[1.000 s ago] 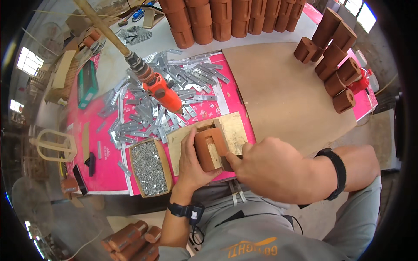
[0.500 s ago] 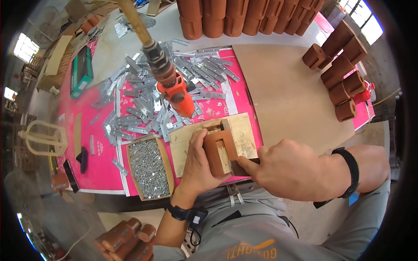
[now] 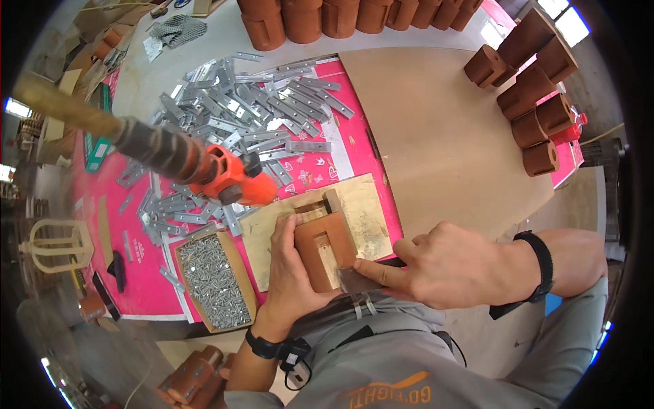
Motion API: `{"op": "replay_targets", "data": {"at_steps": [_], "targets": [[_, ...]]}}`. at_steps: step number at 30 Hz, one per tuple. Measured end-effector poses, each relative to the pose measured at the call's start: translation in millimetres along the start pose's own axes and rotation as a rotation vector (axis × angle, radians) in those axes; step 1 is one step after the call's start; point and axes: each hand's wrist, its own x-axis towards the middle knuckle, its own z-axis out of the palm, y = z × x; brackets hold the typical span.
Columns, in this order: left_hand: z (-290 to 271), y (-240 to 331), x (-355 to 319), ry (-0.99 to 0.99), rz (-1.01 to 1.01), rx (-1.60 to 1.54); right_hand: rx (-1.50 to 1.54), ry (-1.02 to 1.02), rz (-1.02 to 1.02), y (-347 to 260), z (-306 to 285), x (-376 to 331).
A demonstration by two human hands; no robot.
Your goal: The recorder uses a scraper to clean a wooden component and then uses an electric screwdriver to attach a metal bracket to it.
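Reddish-brown and U-shaped, the wooden block (image 3: 325, 247) lies on a pale plywood jig board (image 3: 361, 204) at the near edge of the desk (image 3: 436, 129), its open slot showing a lighter wood strip inside. The left hand (image 3: 289, 273) wraps the block's left side, its grip closed on the block with fingers curled over the far end. The right hand (image 3: 449, 266) comes in from the right with its fingers pinched on a flat grey metal plate (image 3: 357, 278), pressed against the block's near right corner.

An orange powered screwdriver (image 3: 231, 178) hangs on a coiled line above the board's left corner, touching neither hand. A shallow box of screws (image 3: 214, 279) sits just left of the board, and loose metal brackets (image 3: 259, 116) are heaped on the pink mat (image 3: 306, 170) beyond.

To do this well, I judge the plate should sit flush and square to the block's edge before anything else is picked up. The left hand ought to hold the block hard against the jig's raised stop so it cannot twist, with fingertips kept off the plate's face. Whether the plate already lies flat I cannot tell, since the right fingers cover much of it.
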Motion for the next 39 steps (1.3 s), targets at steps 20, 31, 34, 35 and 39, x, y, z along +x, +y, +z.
{"op": "replay_targets", "data": {"at_steps": [20, 31, 34, 35, 39], "targets": [[2.3, 0.4, 0.0, -0.016, -0.07, -0.005, 0.07, 0.097, -0.092, 25.2, 27.0, 2.5], [5.8, -6.9, -1.2, 0.032, -0.036, -0.028, 0.018, 0.132, -0.097, 18.9, 28.2, 1.3], [6.4, -3.8, -2.0, 0.056, -0.031, -0.032, -0.2, 0.186, -0.117, 9.2, 30.4, -7.6], [6.4, -3.6, -2.2, 0.071, -0.018, -0.02, -0.189, 0.247, -0.126, 5.7, 30.0, -12.1], [6.9, -2.9, -2.4, 0.069, -0.006, 0.023, -0.213, 0.296, -0.038, -4.3, 22.2, -31.4]]}}
